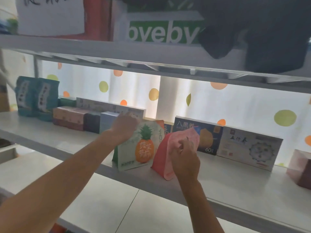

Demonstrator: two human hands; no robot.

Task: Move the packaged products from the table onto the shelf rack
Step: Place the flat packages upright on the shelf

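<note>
Head view shows my left hand gripping the white pineapple-printed pouch and my right hand pinching the pink stand-up pouch, both standing on the white shelf; I judge placing underway, release next.

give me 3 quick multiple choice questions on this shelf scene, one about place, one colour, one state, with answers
1. Where does the pineapple pouch stand?
A. on the middle shelf
B. on the top shelf
C. on the floor

2. What colour is the pouch in the right hand?
A. blue
B. pink
C. black

3. What is the left hand doing?
A. hanging idle
B. resting flat on the shelf
C. gripping the pineapple pouch's top

Answers: 1 A, its base sits on that shelf's front edge; 2 B, the pouch is pink with a redder side; 3 C, the fingers curl over its top corner.
</note>
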